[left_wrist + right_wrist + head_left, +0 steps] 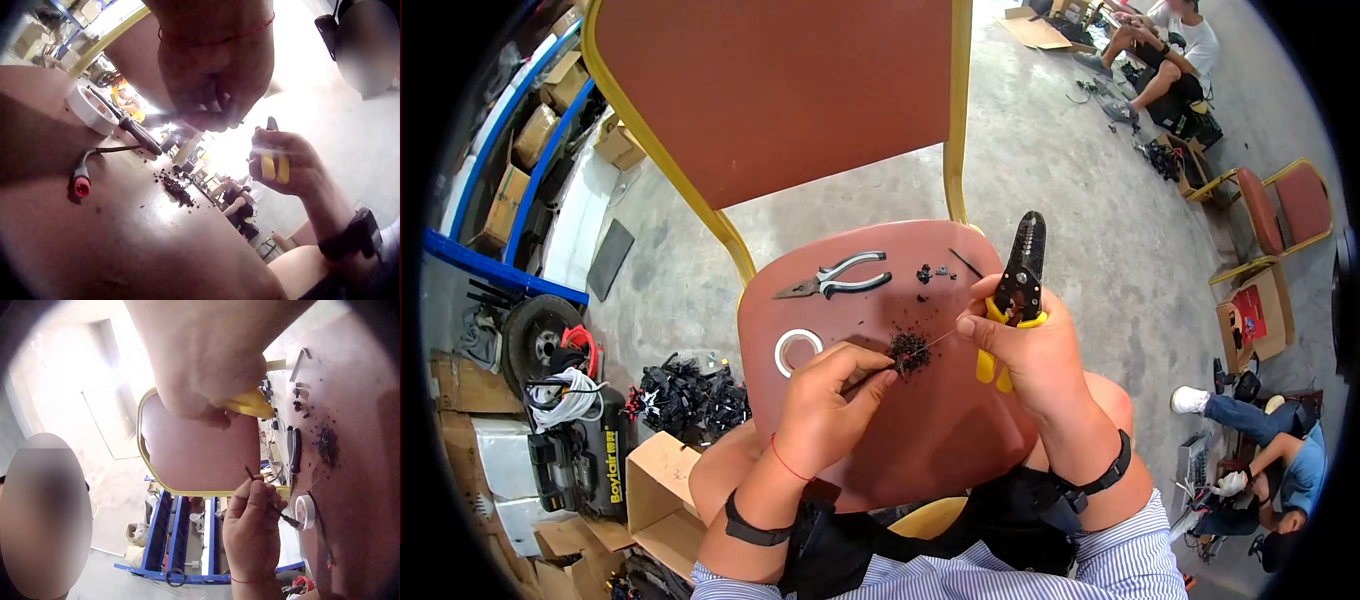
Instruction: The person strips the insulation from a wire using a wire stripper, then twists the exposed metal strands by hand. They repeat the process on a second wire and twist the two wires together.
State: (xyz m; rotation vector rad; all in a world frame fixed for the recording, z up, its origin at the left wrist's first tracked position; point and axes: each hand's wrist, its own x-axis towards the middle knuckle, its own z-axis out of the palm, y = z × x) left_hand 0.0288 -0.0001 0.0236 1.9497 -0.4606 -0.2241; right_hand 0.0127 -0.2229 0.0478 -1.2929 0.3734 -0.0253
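Note:
Over the maroon chair seat point(975, 450), my left hand point(835, 395) pinches a thin dark cable point(274, 506) between thumb and fingers. In the left wrist view, a cable end with a red connector point(82, 186) shows close over the seat. My right hand point(1040, 345) grips wire strippers point(1024, 265) with yellow handles, their black jaws pointing up and away. Its thumb and forefinger are at one end of a fine strand point(943, 340) that runs toward the left hand. Between the hands lies a heap of small black scraps point(912, 352).
Grey-handled pliers point(852, 275) and a white tape roll point(782, 354) lie on the seat, with small black pieces point(924, 272) near its back edge. A black cable pile point(690, 400) and an open carton point(665, 485) stand left. Two people sit on the right.

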